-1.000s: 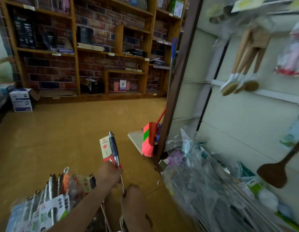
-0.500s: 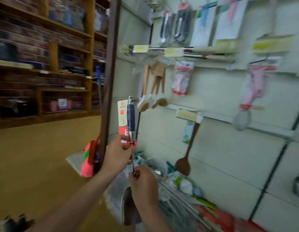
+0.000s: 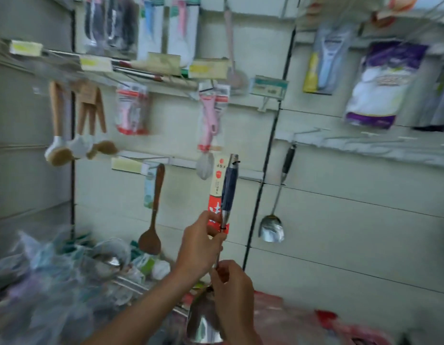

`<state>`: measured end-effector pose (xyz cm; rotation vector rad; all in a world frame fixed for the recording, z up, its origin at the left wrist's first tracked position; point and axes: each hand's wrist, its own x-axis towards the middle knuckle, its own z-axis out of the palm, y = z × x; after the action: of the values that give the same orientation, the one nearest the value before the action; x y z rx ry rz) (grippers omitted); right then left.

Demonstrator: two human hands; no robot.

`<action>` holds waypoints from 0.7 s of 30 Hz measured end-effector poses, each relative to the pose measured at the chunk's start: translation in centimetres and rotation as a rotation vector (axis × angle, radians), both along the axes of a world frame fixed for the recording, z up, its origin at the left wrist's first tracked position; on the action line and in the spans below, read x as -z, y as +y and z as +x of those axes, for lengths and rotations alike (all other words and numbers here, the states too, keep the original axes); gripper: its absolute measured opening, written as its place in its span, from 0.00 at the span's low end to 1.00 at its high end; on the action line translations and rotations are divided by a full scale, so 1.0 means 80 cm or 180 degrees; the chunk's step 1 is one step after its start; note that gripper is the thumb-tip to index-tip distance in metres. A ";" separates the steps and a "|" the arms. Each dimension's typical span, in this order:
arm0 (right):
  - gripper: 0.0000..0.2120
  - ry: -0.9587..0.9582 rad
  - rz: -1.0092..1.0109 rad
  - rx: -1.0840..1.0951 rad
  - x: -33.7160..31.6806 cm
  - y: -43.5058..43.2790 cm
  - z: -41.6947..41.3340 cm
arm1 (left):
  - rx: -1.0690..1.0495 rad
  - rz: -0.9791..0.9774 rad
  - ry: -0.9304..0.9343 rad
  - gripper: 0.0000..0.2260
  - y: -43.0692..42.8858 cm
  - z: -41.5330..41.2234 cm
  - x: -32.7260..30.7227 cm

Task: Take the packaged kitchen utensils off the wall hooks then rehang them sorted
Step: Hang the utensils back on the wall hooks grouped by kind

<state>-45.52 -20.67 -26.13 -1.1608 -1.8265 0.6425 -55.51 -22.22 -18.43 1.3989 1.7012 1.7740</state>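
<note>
Upright, one carded spatula [image 3: 229, 188], left grip [image 3: 198, 247] pinching its handle, right grip [image 3: 232, 288] curled round its shaft.

Behind the fingers [image 3: 202, 227] we see a pale panelled wall [image 3: 340, 220], blurred in places. Just right of them a black vertical strip [image 3: 263, 175] slants up the wall; a second black strip [image 3: 72, 170] stands far to their left. Above and left of them a yellow price label [image 3: 127, 164] sits on a white rail [image 3: 191, 166]. Higher up we make out three more yellow labels [image 3: 208, 68] in a row, their print unreadable. Above and slightly right hangs a teal price tag [image 3: 268, 87]. Well up to the right is a purple-and-white pouch [image 3: 382, 83]. Below and right lies blurred red plastic [image 3: 340, 324].
</note>
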 end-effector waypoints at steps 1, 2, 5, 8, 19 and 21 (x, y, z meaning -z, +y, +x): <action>0.05 0.0033 -0.0005 0.0069 0.002 0.009 0.015 | 0.0078 -0.0013 0.0079 0.12 0.013 0.017 0.001; 0.04 0.0075 -0.0016 0.0123 0.002 0.018 0.029 | 0.0150 -0.0033 0.0175 0.11 0.024 0.032 0.000; 0.02 0.0168 0.0062 0.0301 -0.002 0.048 0.067 | 0.0274 -0.0014 0.0370 0.11 0.059 0.069 -0.007; 0.02 0.0158 0.0089 0.0458 -0.007 0.077 0.094 | 0.0355 -0.0052 0.0529 0.11 0.089 0.099 -0.019; 0.03 0.0267 0.0182 0.0645 -0.043 0.156 0.146 | 0.0428 0.0033 0.0575 0.11 0.160 0.154 -0.060; 0.03 0.0268 0.0232 0.0658 -0.050 0.164 0.149 | 0.0415 0.0075 0.0570 0.11 0.167 0.156 -0.065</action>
<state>-33.57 -7.52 -22.11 -1.2356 -1.6203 0.4943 -43.03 -8.87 -13.24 1.6829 1.6365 1.6470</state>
